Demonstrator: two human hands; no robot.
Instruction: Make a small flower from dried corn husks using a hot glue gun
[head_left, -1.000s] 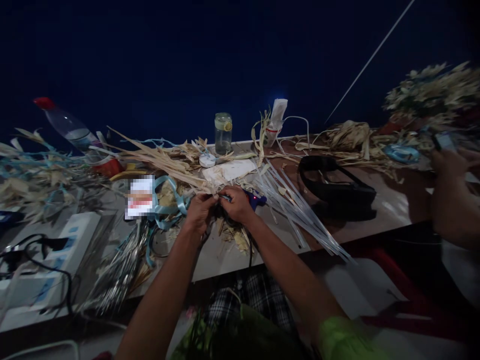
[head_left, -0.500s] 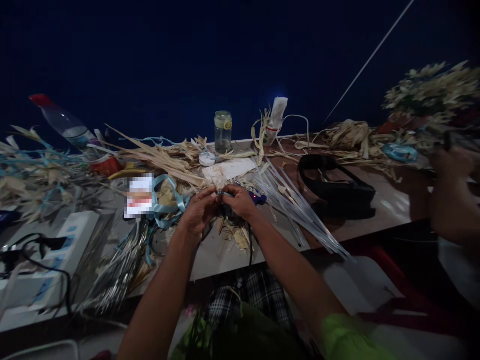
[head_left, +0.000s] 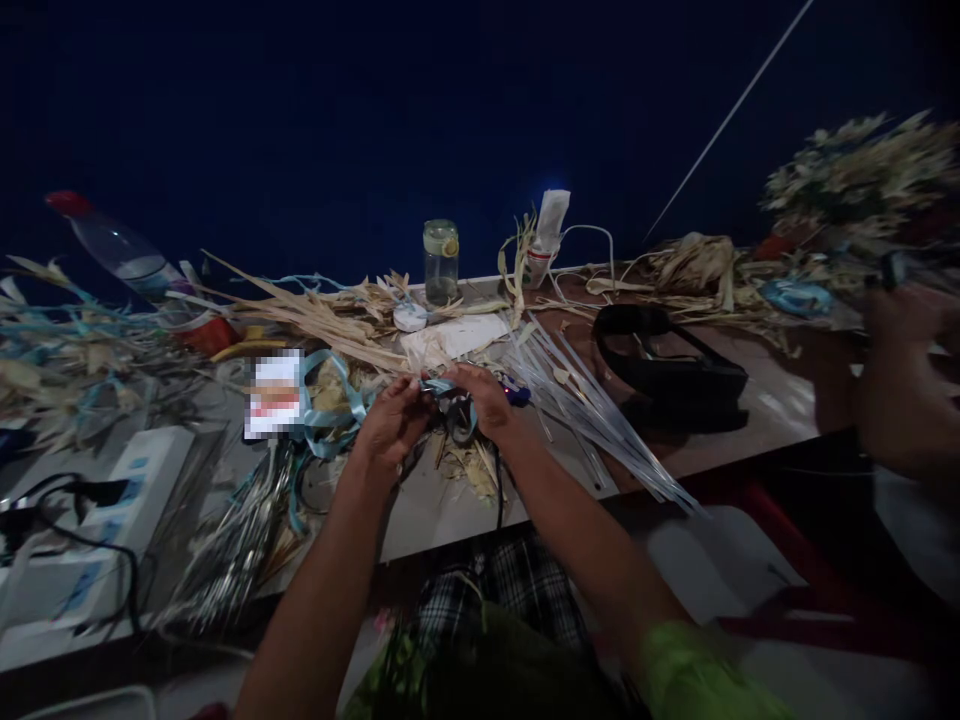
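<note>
My left hand (head_left: 394, 420) is closed at the table's middle, its fingertips pinching one end of a short stretch of light blue ribbon (head_left: 437, 385). Close beside it on the right, my right hand (head_left: 481, 400) pinches the same ribbon between thumb and fingers. A loop of the ribbon hangs under my right hand. Below the hands lie dry husk scraps (head_left: 469, 470). A dark blue tool with a small red light (head_left: 516, 393) rests just right of my right hand. Left of my left hand lies a looser coil of blue ribbon (head_left: 326, 440).
Clear plastic strips (head_left: 592, 420) and a black strapped headset (head_left: 675, 375) lie to the right. Behind stand a bottle (head_left: 441, 265) and a cup (head_left: 537, 265). A power strip (head_left: 124, 520) and wire bundle (head_left: 236, 550) occupy the left. Another person's hand (head_left: 904, 360) is far right.
My hands have moved slightly apart, and more blue ribbon shows between them, with a loop now visible beneath my right hand. The whole view has shifted slightly.
</note>
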